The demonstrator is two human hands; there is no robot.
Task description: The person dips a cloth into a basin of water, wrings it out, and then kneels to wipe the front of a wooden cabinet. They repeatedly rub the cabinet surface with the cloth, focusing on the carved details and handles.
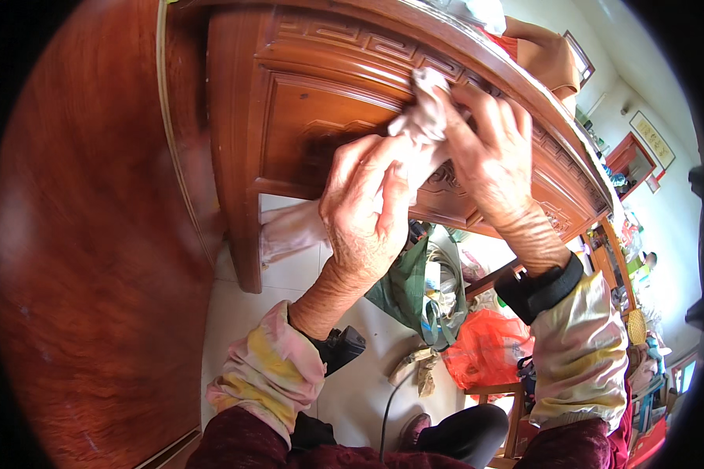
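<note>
A pale pinkish cloth [425, 114] is bunched between my two hands in front of a carved reddish-brown wooden furniture panel [328, 108]. My left hand [364, 199] grips the lower part of the cloth with bent fingers. Higher and to the right, my right hand [493, 146] pinches the cloth's upper end near the carved fretwork border, its other fingers spread. Motion blurs the cloth and fingertips. Behind my left wrist, more pinkish cloth [293, 228] shows below the panel; whether it is the same piece, I cannot tell.
A large glossy wooden surface [94, 246] rises close on the left. On the tiled floor [352, 422] stand a green bag [408, 293] with coiled tubing and a red plastic bag [487, 346]. A dark cable [389, 404] runs up from below.
</note>
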